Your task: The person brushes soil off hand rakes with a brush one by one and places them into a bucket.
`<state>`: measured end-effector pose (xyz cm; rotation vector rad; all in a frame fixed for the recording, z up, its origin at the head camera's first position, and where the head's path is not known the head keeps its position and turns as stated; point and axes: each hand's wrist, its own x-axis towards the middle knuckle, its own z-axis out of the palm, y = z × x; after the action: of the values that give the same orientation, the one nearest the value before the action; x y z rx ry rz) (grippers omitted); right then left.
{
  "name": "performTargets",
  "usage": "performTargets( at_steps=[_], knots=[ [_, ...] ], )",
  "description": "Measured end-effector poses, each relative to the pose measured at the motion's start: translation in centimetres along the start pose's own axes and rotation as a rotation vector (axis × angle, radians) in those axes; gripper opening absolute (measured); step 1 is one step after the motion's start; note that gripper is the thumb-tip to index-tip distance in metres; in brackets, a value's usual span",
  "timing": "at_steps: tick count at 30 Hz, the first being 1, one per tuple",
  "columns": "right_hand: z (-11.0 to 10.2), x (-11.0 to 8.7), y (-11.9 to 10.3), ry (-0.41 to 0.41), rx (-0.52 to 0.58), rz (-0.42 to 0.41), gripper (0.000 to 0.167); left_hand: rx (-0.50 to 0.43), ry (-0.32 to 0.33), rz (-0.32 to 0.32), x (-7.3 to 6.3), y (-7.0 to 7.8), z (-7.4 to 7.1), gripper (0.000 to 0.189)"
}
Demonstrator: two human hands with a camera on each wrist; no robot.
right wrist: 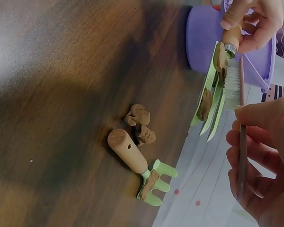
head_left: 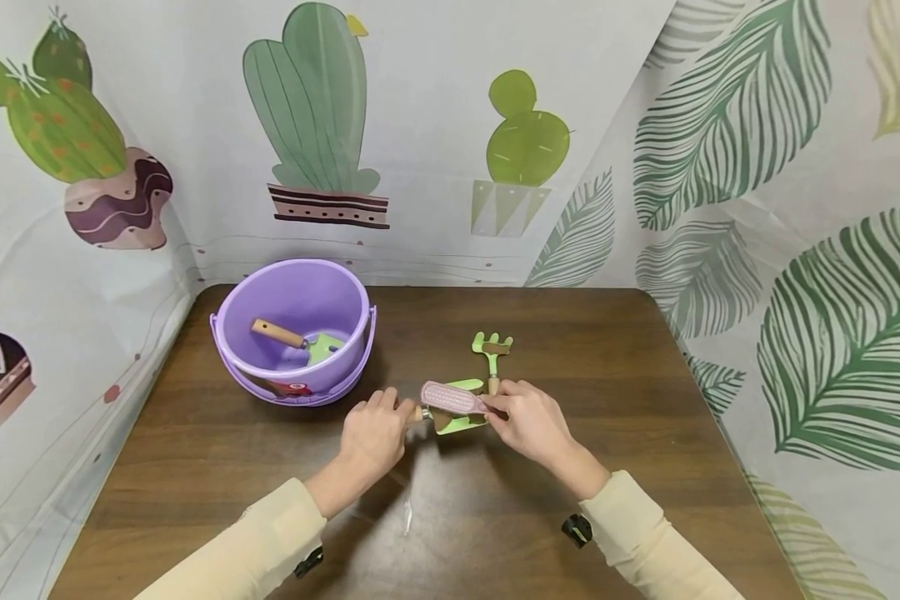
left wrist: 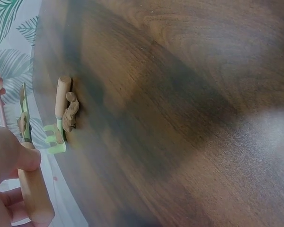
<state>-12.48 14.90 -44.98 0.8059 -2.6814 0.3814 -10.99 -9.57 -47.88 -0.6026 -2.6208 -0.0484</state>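
My left hand (head_left: 376, 429) grips the wooden handle of a green garden fork (head_left: 459, 426), whose prongs are smeared with brown clay-like lumps. In my right hand (head_left: 528, 419) is a pink brush (head_left: 450, 398), pinched by its handle between thumb and fingers. In the right wrist view, the brush's white bristles (right wrist: 232, 85) face the fork and lie right at its clay-smeared prongs. Both tools are held above the table. Beyond them lies a small green hand rake (head_left: 492, 346) with a wooden handle and brown matter on its tines.
Brown lumps (right wrist: 138, 115) lie on the wooden table (head_left: 570, 350) beside the rake's handle. A purple bucket (head_left: 292, 287) stands at the back left, with a green, wooden-handled tool (head_left: 277, 333) inside. Behind the table hangs a cloth (head_left: 427, 125) printed with cacti and leaves.
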Motion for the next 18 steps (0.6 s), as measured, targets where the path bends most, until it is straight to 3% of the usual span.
performTargets(
  at_steps=[18],
  knots=[
    [-0.24, -0.57, 0.40, 0.001, -0.009, -0.008, 0.022, -0.009, 0.058, 0.005, -0.08, -0.45, 0.52, 0.025]
  ],
)
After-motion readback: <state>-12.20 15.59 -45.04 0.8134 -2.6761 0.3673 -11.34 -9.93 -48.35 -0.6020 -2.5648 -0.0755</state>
